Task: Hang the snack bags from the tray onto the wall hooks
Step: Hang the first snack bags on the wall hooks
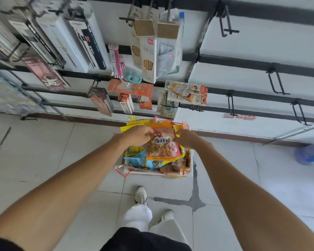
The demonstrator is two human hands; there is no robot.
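Note:
An orange snack bag [161,146] with a clear window is held up by its top corners. My left hand [137,135] pinches the top left corner and my right hand [186,138] pinches the top right. Directly below it, on the floor by the wall, sits a white tray [188,172] heaped with several more snack bags [143,161] in yellow, blue and red. On the white wall to the right, black wire hooks [231,105] stick out bare from dark rails.
Stationery packs [147,60] and boxed goods [83,42] hang from hooks on the left and middle of the wall. More bare hooks [277,82] run along the right rails. My feet [140,195] stand on the tiled floor behind the tray. A blurred blue object [309,153] lies at right.

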